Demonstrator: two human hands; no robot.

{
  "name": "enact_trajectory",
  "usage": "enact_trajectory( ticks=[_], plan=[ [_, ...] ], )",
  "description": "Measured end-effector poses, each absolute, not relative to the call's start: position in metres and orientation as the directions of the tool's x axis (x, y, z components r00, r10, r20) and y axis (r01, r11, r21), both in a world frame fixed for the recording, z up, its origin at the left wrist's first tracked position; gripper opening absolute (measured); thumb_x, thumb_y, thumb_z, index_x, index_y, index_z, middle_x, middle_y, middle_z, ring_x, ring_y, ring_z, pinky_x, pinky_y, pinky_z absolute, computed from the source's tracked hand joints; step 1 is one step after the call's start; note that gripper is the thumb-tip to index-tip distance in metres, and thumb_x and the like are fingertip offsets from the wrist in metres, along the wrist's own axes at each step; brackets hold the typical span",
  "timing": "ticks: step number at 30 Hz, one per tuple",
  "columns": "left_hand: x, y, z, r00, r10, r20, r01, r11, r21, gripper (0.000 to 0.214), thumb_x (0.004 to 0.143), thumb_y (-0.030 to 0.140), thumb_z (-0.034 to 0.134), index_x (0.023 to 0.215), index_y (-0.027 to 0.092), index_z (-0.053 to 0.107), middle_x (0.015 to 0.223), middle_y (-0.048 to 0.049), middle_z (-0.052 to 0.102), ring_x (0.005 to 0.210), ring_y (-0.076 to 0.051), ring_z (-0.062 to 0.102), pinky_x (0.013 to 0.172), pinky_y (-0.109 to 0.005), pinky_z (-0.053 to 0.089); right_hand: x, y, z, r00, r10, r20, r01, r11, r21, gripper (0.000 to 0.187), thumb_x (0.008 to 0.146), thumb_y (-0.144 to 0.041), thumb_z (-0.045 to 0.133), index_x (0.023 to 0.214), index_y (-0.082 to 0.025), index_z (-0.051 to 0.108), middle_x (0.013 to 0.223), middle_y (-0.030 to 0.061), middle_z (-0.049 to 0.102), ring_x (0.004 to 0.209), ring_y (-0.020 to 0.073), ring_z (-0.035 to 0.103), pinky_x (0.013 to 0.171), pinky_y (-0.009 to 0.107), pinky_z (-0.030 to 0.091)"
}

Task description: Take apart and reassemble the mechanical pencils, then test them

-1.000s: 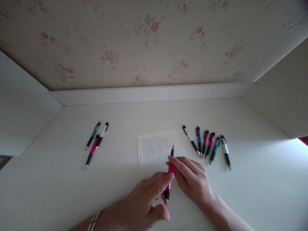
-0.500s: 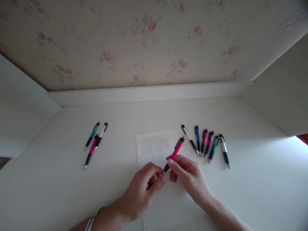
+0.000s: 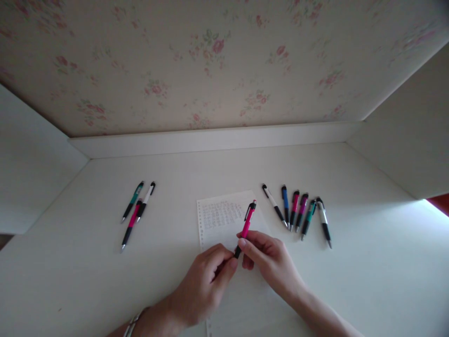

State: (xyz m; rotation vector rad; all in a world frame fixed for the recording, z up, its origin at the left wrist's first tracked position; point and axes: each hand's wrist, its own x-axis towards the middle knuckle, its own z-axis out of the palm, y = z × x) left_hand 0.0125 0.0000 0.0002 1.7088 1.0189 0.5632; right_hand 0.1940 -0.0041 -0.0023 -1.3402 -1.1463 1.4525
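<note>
A pink pen (image 3: pixel 249 221) with a black grip and black clip is held tilted above a sheet of paper (image 3: pixel 245 285). My right hand (image 3: pixel 271 260) pinches its barrel between thumb and fingers. At the lower end, the thumb and index finger of my left hand (image 3: pixel 210 281) close on the pen's tip, which they hide. Handwriting in several rows covers the top of the sheet, and holes run down its left edge. Both hands cover part of the paper.
Right of the paper lies a row of several pens, including a blue pen (image 3: pixel 285 205), a purple pen (image 3: pixel 302 212) and a white pen (image 3: pixel 324 222). On the left are a green pen (image 3: pixel 133 201), a pink pen (image 3: pixel 131 224) and a white pen (image 3: pixel 146 201). White panels flank the desk.
My left fingertips have closed over the pen's tip, which showed before. The pen stands somewhat more upright and has shifted slightly left with my right hand. The view has shifted a little.
</note>
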Motion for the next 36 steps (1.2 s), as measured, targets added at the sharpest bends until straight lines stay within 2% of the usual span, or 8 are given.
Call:
enact_trajectory(
  ticks=[5,9,12,16,18,26,32,36],
  plan=[
    [0.013,-0.002,0.000,0.529,0.844,-0.092,0.386,-0.142,0.911,0.030,0.104,0.031,0.045,0.082,0.018,0.059,0.075,0.0006,0.057,0.071,-0.014,0.054,0.066,-0.024,0.040,0.197,-0.002,-0.006,0.032,0.991,-0.129,0.041,-0.130,-0.991,0.033,0.092,-0.044,0.065,0.114,-0.020,0.070,0.078,0.0009,0.069,0.070,0.0155,0.064,0.062,0.025,0.052],
    [0.013,-0.004,-0.001,0.564,0.823,-0.065,0.400,-0.203,0.894,0.032,0.104,0.029,0.046,0.076,0.018,0.059,0.072,0.0006,0.058,0.069,-0.014,0.055,0.066,-0.024,0.040,0.213,0.007,-0.002,0.162,0.987,0.011,0.367,-0.050,-0.929,0.041,0.095,-0.040,0.057,0.129,-0.018,0.063,0.076,0.0007,0.068,0.065,0.0171,0.065,0.057,0.027,0.050],
    [0.014,-0.004,-0.002,0.586,0.809,-0.043,0.403,-0.244,0.882,0.031,0.103,0.026,0.047,0.075,0.018,0.059,0.072,0.0003,0.058,0.070,-0.013,0.056,0.066,-0.023,0.040,0.225,0.017,0.001,0.140,0.982,0.128,0.705,-0.008,-0.709,0.050,0.097,-0.032,0.051,0.145,-0.019,0.049,0.079,0.0017,0.072,0.063,0.0188,0.066,0.062,0.031,0.051],
    [0.015,-0.004,-0.003,0.599,0.800,-0.031,0.398,-0.264,0.878,0.031,0.103,0.026,0.047,0.076,0.018,0.060,0.075,-0.0006,0.059,0.072,-0.014,0.057,0.068,-0.023,0.041,0.232,0.034,0.005,-0.023,0.992,0.121,0.959,0.056,-0.279,0.034,0.100,-0.025,0.043,0.121,-0.024,0.069,0.104,0.0071,0.076,0.079,0.0230,0.074,0.065,0.031,0.052],
    [0.014,-0.005,-0.002,0.605,0.796,-0.027,0.396,-0.272,0.877,0.031,0.103,0.027,0.046,0.077,0.018,0.061,0.075,-0.0011,0.060,0.073,-0.014,0.058,0.069,-0.023,0.041,0.235,0.045,0.007,-0.046,0.997,0.055,0.989,0.053,-0.139,0.033,0.100,-0.024,0.042,0.117,-0.023,0.071,0.106,0.0079,0.077,0.079,0.0238,0.075,0.062,0.030,0.051],
    [0.013,-0.004,-0.001,0.623,0.782,-0.022,0.401,-0.295,0.867,0.030,0.103,0.024,0.047,0.077,0.017,0.061,0.076,-0.0017,0.060,0.073,-0.014,0.058,0.069,-0.023,0.041,0.244,0.064,0.006,0.017,0.999,0.049,1.000,-0.017,0.002,0.029,0.097,-0.018,0.045,0.100,-0.016,0.073,0.095,0.0124,0.079,0.076,0.0270,0.077,0.057,0.030,0.050],
    [0.014,-0.004,0.000,0.626,0.779,-0.030,0.413,-0.299,0.860,0.031,0.102,0.025,0.047,0.075,0.017,0.061,0.074,-0.0010,0.058,0.071,-0.013,0.056,0.067,-0.023,0.041,0.252,0.061,0.004,0.075,0.991,0.113,0.996,-0.080,0.043,0.029,0.096,-0.018,0.046,0.097,-0.015,0.075,0.095,0.0131,0.080,0.075,0.0280,0.077,0.056,0.031,0.048],
    [0.014,-0.004,0.000,0.625,0.780,-0.028,0.420,-0.305,0.855,0.030,0.102,0.024,0.048,0.076,0.017,0.062,0.074,-0.0010,0.060,0.071,-0.013,0.057,0.067,-0.023,0.041,0.252,0.055,0.004,0.058,0.984,0.167,0.998,-0.063,0.028,0.031,0.099,-0.021,0.046,0.107,-0.017,0.076,0.099,0.0115,0.080,0.083,0.0285,0.077,0.067,0.034,0.050]
  ],
)
